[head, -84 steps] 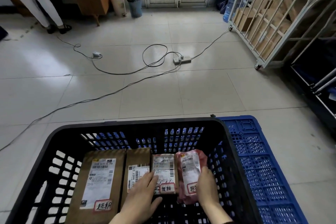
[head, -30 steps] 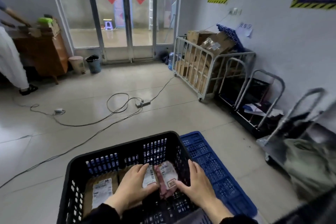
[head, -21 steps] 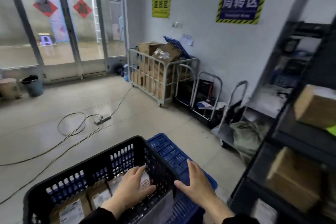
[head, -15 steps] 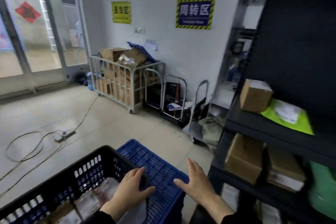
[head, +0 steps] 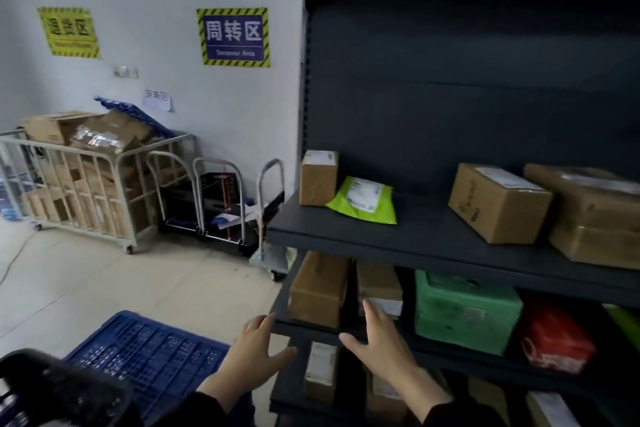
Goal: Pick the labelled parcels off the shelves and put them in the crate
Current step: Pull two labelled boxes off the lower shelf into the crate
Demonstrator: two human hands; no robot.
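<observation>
Fingers [head: 372,317] of the right hand [head: 381,345] are spread and empty, their tips held at the front edge of the dark middle shelf [head: 450,354], just short of a labelled cardboard parcel [head: 378,282]. The parcel lies straight ahead of these fingertips and slightly above them. Its white-labelled short end faces out, so its long axis appears to run back into the shelf, away from the hand. The left hand [head: 252,355] is also open and holds nothing. It hovers to the left of the shelf's corner post, clearly farther from the parcel, so the right hand is the likelier one to take it.

A taller brown box [head: 318,289] stands just to the left of the right fingertips, close beside the parcel. A green parcel [head: 465,312] and a red bag [head: 554,340] sit off to their right on the same shelf. The black crate [head: 62,388] is down and well to the left of both hands, beside a blue crate [head: 149,352], so a lifted parcel would have to travel back across the body. Whether fingertips and parcel touch cannot be told.
</observation>
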